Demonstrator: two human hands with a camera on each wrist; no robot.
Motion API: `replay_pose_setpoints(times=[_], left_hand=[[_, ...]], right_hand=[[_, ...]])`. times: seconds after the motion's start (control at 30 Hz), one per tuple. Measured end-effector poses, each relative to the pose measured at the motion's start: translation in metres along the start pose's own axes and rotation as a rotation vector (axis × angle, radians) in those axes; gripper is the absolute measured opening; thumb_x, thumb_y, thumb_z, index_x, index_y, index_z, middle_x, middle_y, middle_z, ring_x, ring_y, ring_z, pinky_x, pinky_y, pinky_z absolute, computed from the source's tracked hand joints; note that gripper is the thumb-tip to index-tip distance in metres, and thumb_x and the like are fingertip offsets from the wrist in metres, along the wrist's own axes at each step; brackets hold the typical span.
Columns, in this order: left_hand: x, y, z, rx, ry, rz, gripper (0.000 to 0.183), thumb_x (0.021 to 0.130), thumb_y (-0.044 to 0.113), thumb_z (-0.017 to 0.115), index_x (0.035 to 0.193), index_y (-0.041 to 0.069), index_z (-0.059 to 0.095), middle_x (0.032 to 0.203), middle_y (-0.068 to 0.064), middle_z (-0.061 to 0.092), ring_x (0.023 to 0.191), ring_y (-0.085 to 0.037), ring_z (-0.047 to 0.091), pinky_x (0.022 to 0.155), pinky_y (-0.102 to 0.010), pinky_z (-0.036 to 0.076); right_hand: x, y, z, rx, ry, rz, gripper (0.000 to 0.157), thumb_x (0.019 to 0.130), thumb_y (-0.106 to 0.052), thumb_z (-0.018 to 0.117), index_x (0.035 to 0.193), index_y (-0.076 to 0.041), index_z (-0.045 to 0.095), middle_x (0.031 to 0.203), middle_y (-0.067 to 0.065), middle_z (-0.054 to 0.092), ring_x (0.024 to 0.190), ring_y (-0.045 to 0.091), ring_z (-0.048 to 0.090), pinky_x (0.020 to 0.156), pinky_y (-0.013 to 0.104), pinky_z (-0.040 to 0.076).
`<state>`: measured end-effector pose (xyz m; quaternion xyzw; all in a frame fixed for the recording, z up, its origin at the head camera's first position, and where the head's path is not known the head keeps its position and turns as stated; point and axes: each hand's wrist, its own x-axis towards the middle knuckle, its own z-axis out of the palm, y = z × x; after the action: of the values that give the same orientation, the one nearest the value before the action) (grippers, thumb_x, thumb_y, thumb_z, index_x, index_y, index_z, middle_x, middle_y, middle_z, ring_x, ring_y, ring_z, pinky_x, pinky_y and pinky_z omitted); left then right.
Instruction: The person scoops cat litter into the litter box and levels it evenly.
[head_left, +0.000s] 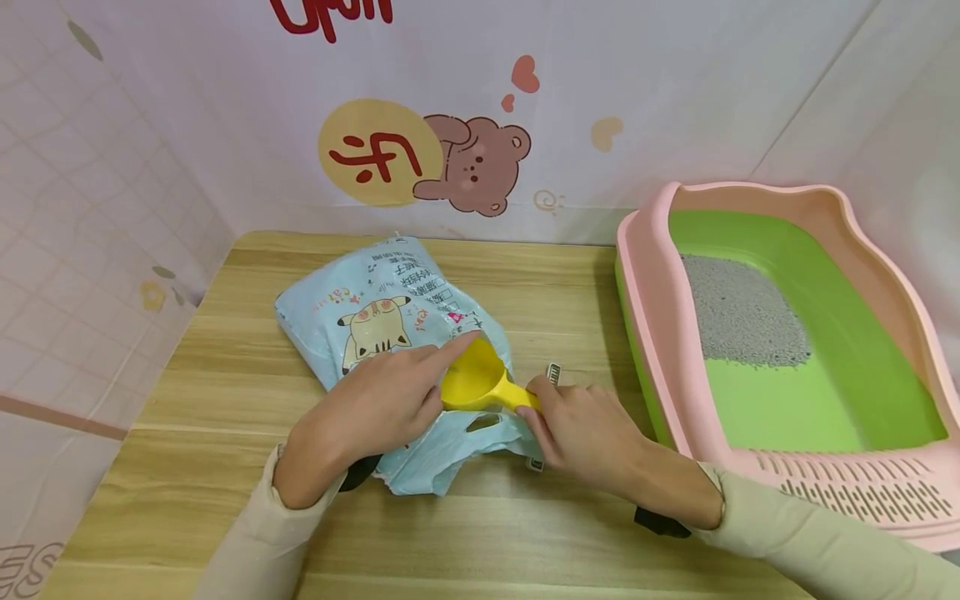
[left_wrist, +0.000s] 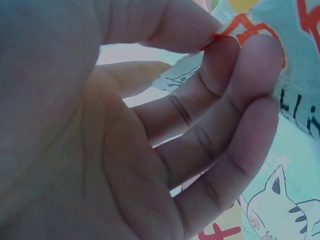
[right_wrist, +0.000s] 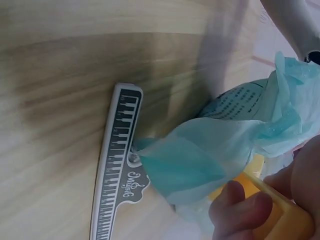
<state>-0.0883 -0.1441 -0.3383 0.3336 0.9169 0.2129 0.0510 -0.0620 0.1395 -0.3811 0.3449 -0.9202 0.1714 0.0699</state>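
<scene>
The yellow scoop (head_left: 468, 375) is in your grasp near the middle of the wooden table (head_left: 570, 533), its bowl at the mouth of the blue bag (head_left: 367, 279). Behind the table's back edge rises a pale wall (head_left: 637, 67) with cartoon prints. Toward the right edge sits the pink-and-green litter box (head_left: 678, 333), grey litter (head_left: 742, 312) lying toward its back left corner. The bag lies left of centre, its mouth facing your front edge. The scoop's long axis runs aslant: bowl toward the back left corner, handle toward the front right. Your left hand (head_left: 375, 408) pinches the bag's film between thumb and fingertips; your right hand (head_left: 592, 429) has its fingers curled around the handle. Beside the bag's mouth lies a piano-key strip (right_wrist: 116, 160).
</scene>
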Motion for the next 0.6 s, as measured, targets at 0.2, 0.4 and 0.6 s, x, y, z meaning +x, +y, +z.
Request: replay_pose_setpoints(times=[0.2, 0.4, 0.6], left_hand=[[0.0, 0.0, 0.0, -0.002, 0.006, 0.005, 0.066, 0.101, 0.003, 0.063, 0.165, 0.009, 0.048, 0.114, -0.009, 0.076, 0.077, -0.017, 0.06, 0.075, -0.038, 0.057], [0.0, 0.001, -0.001, -0.001, 0.0, 0.001, 0.066, 0.101, 0.003, 0.062, 0.165, 0.008, 0.048, 0.125, -0.014, 0.077, 0.083, -0.019, 0.065, 0.08, -0.041, 0.059], [0.0, 0.002, -0.001, -0.003, -0.01, -0.012, 0.066, 0.1, 0.003, 0.062, 0.165, 0.009, 0.049, 0.129, -0.013, 0.076, 0.077, -0.017, 0.059, 0.076, -0.037, 0.055]], right_hand=[[-0.007, 0.001, -0.001, -0.024, 0.057, -0.021, 0.016, 0.105, -0.019, 0.068, 0.105, -0.005, 0.063, 0.065, -0.013, 0.037, 0.049, 0.0, 0.029, 0.043, 0.02, 0.026], [-0.014, 0.0, -0.007, -0.041, 0.062, -0.005, 0.021, 0.109, -0.026, 0.064, 0.102, -0.006, 0.06, 0.065, -0.012, 0.035, 0.049, 0.001, 0.029, 0.042, 0.019, 0.027], [-0.021, 0.0, -0.013, -0.063, 0.08, 0.002, 0.044, 0.119, -0.044, 0.041, 0.098, -0.009, 0.057, 0.065, -0.013, 0.032, 0.049, 0.003, 0.028, 0.043, 0.021, 0.027]])
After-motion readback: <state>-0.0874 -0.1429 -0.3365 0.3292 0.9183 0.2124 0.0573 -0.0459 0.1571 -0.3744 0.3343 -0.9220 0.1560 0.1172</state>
